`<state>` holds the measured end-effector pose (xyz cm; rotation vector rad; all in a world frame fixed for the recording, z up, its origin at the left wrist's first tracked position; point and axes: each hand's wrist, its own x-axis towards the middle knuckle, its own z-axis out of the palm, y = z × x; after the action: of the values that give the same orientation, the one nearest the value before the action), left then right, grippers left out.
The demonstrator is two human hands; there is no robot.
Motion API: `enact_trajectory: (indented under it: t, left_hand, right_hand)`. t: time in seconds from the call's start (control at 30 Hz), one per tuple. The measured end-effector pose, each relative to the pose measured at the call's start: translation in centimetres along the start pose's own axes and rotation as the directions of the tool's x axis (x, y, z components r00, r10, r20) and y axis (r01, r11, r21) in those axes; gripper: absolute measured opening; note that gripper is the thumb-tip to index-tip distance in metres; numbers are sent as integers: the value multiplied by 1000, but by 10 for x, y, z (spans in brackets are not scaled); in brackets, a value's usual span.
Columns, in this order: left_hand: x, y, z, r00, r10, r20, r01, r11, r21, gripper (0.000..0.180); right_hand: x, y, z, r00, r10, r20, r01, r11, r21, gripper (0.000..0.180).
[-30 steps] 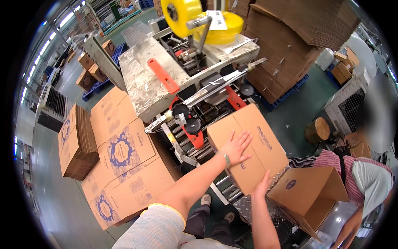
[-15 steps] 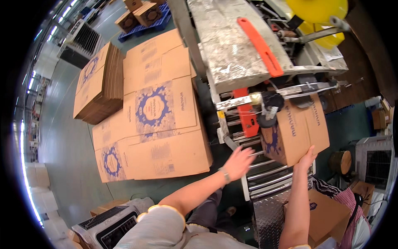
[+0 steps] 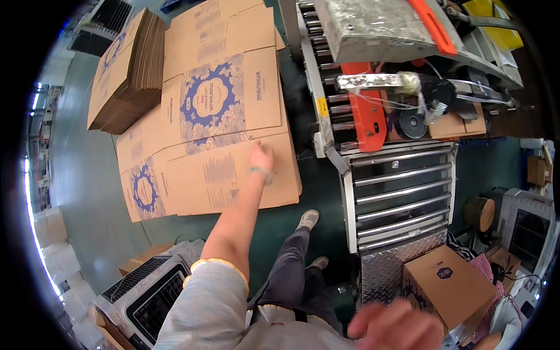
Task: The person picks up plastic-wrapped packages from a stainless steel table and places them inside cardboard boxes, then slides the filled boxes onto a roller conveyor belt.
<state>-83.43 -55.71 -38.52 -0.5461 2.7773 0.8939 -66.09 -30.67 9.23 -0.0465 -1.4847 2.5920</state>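
Observation:
My left hand is over a stack of flattened cardboard boxes, close to the flap seam of the top sheet. Its fingers reach forward, slightly apart, and nothing shows in them; whether they touch the board I cannot tell. Blue floral print and a round emblem mark the brown top sheet. Low in the picture, my right hand is smeared by motion, so its fingers cannot be made out. Under the machine's black wheel and arm sits a brown carton, mostly hidden by them.
A roller conveyor runs to a diamond-plate step at my right. A closed carton stands beside it. Another pile of flattened boxes is at the far left. An air cooler stands near left.
My left hand has moved left from the rollers to the flattened boxes. My right hand has let go of the carton and drawn back toward me. The carton is farther inside the machine.

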Motion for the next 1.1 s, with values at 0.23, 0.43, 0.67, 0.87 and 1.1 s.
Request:
enact_trajectory:
  t: [0.23, 0.43, 0.67, 0.87, 1.1]
  left_hand:
    - [122, -53, -15, 772, -577, 265, 366, 63, -929, 37]
    - [133, -26, -38, 695, -624, 358, 254, -254, -933, 36]
    - [146, -3, -108, 873, -473, 121, -3, -254, -967, 40]
    - [47, -39, -211, 952, -304, 17, -13, -96, -995, 54]
    - [-232, -82, -212, 919, -363, 154, 116, -124, -985, 51]
  right_hand:
    - [29, 13, -33, 878, 213, 429, -379, 856, 351, 17]
    - [40, 33, -25, 900, 240, 363, -369, 864, 344, 21]
    - [30, 3, 5, 921, 244, 304, -335, 894, 299, 22]
    - [-14, -43, 34, 944, 143, 299, -236, 924, 301, 20]
    - [-94, -88, 2, 800, -17, 600, -100, 982, 160, 13]
